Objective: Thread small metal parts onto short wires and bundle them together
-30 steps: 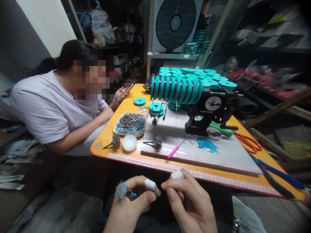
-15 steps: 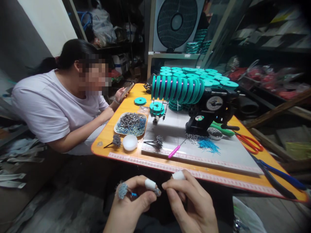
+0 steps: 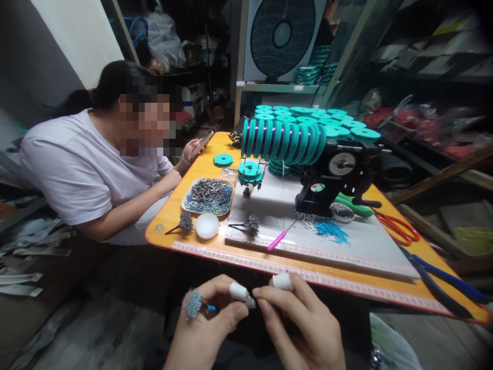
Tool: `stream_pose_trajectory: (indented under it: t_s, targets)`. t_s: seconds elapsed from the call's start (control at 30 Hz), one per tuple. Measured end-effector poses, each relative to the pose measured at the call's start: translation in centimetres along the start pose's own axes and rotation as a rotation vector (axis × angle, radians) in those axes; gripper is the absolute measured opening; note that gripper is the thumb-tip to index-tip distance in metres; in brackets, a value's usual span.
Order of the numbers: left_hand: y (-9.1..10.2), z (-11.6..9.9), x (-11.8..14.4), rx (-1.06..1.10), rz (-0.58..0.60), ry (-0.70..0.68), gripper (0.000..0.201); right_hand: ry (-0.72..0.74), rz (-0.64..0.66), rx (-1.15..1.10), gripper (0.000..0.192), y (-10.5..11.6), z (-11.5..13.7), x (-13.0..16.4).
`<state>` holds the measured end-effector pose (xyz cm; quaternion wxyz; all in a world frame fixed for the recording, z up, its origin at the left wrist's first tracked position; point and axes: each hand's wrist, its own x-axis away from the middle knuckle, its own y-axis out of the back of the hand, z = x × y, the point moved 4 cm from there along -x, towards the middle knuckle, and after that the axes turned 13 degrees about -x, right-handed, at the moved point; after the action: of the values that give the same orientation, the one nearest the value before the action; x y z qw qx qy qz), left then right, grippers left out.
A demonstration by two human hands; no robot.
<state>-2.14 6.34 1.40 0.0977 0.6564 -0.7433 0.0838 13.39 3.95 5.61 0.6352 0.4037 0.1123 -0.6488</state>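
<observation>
Below the near edge of the orange table, the left hand pinches a small grey piece between thumb and forefinger. A bristly grey-blue cluster sits by that hand's knuckles, with a bright blue bit beside it. The right hand brings its thumb and forefinger tips close to the piece (whether they grip a fine thread, I cannot tell). Both forefingers wear white wraps.

On the table, a white dish stands between two dark bristly heads, near a tray of grey pellets. A pink-handled tool lies before a black machine carrying green spools.
</observation>
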Motion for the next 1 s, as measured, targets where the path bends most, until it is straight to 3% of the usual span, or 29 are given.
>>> stream_pose_trajectory:
  t_s: [0.17,0.43,0.63,0.77,0.87,1.0]
  targets:
    - [1.1,-0.7,-0.5,-0.253,-0.036,-0.188,0.02,0.133,0.049,0.145,0.028,-0.3,-0.1,0.2]
    - [1.3,0.4,-0.1,-0.284,-0.025,-0.088,0.032,0.158,0.098,0.162,0.041,-0.8,-0.2,0.5]
    - [1.3,0.5,-0.4,-0.288,0.008,-0.088,0.036,0.173,0.141,0.113,0.03,-0.6,-0.1,0.4]
    - [1.4,-0.5,-0.5,-0.472,0.016,-0.23,0.02,0.176,0.109,0.152,0.028,-0.4,-0.1,0.2]
    - [1.3,-1.1,-0.4,-0.626,0.046,-0.327,0.018,0.185,0.117,0.185,0.026,-0.4,-0.3,0.3]
    - [1.2,-1.0,-0.5,-0.697,0.103,-0.253,0.019,0.208,0.141,0.197,0.025,-0.2,-0.5,0.3]
